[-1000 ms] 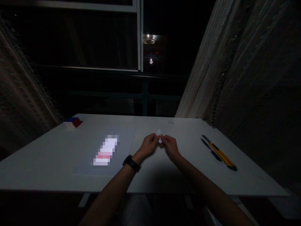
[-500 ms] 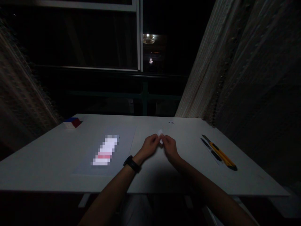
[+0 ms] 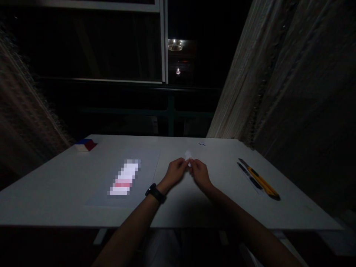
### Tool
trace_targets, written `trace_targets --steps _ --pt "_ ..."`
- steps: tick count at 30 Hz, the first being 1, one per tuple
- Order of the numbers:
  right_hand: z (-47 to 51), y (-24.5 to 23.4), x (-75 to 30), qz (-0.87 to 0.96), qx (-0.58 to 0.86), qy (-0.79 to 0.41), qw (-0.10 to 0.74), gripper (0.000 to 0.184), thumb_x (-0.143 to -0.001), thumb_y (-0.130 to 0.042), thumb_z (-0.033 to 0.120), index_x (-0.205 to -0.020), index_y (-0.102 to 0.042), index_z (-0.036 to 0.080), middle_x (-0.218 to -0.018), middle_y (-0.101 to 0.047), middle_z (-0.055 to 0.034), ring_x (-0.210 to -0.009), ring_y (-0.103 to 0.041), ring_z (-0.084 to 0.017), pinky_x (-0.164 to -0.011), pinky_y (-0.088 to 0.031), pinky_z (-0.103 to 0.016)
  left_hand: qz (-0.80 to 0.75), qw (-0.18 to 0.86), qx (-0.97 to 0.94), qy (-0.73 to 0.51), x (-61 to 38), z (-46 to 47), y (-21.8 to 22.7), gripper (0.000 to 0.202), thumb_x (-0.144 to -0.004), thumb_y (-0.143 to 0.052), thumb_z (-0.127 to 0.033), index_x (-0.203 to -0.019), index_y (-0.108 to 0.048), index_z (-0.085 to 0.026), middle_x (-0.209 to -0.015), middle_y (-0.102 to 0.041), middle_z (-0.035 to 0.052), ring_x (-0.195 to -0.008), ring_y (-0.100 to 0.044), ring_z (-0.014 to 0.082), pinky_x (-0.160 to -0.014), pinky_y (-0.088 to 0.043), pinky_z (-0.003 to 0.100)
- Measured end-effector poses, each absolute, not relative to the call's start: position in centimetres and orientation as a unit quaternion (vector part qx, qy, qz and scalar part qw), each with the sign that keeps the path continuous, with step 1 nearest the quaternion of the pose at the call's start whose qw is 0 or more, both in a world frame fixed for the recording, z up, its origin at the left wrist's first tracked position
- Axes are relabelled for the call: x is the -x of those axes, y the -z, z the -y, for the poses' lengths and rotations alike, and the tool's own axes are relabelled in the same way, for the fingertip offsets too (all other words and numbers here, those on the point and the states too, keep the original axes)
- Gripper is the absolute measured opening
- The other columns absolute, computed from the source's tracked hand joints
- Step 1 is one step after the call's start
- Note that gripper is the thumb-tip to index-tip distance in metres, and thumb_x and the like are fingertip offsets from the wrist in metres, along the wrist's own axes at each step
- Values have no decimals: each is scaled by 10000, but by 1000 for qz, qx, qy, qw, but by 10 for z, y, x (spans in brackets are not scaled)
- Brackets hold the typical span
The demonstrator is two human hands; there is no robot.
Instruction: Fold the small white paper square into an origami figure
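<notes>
A small white piece of paper (image 3: 188, 154) is pinched between my two hands above the middle of the white table (image 3: 217, 215). My left hand (image 3: 177, 170), with a black watch on its wrist, grips the paper from the left. From the right, my right hand (image 3: 199, 172) holds it with thumb and fingers closed. The fingertips of both hands almost meet, and they hide the paper's lower part. The far end of the paper sticks out beyond the fingers.
A lit, blurred-out phone screen (image 3: 125, 178) lies on a white sheet (image 3: 96, 198) at left. At right are a yellow utility knife (image 3: 264, 184) and a black pen (image 3: 249, 176). A blue, red and white block (image 3: 85, 145) and small scraps (image 3: 201, 144) lie farther back. Curtains flank the table.
The paper has tilted slightly to the left and more of it shows above the fingers. Both hands stay in nearly the same place, still gripping it.
</notes>
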State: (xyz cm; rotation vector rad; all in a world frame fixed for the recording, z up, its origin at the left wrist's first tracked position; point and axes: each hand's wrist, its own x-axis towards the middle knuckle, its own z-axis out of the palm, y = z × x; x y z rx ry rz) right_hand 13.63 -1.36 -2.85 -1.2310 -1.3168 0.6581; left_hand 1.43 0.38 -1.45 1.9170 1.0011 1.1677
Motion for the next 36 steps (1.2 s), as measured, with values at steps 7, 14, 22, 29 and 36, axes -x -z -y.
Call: trace_targets --steps 7,14,22,29,36 --pt "21 24 -132 585 539 -263 546 467 -807 -321 544 -532 -452 190 -443 -455 27 -428 -429 -108 -469 -337 -228 -434 260 -748 -430 -14 -2 15 341 -822 -352 -425 -655 -482 -157 -599 -496 -12 -558 -429 101 -532 -301 224" --pt "17 27 -135 547 510 -313 586 436 -807 -324 543 -590 -456 188 -447 -470 30 -394 -412 -96 -432 -334 -220 -415 293 -742 -438 -12 -4 13 319 -822 -355 -415 -667 -475 -164 -610 -495 -13 -580 -440 108 -557 -314 226" --pt "14 22 -146 525 465 -284 653 271 -701 -560 405 -855 -457 208 -580 -563 33 -530 -542 -134 -500 -400 -229 -351 395 -739 -420 -11 -6 12 349 -805 -371 -431 -663 -516 -148 -632 -501 1 -615 -442 112 -567 -348 212" --pt "19 24 -140 591 490 -253 589 190 -713 -545 344 -833 -568 199 -601 -560 21 -562 -532 -134 -530 -404 -234 -385 412 -686 -460 -11 -14 17 367 -772 -414 -477 -652 -512 -145 -589 -472 -12 -573 -432 105 -526 -348 212" --pt "22 22 -142 626 511 -217 547 196 -730 -527 333 -865 -607 216 -715 -646 -9 -674 -599 -166 -638 -441 -274 -396 524 -601 -456 -11 -15 21 441 -688 -498 -557 -639 -534 -120 -563 -496 1 -525 -483 100 -464 -350 201"
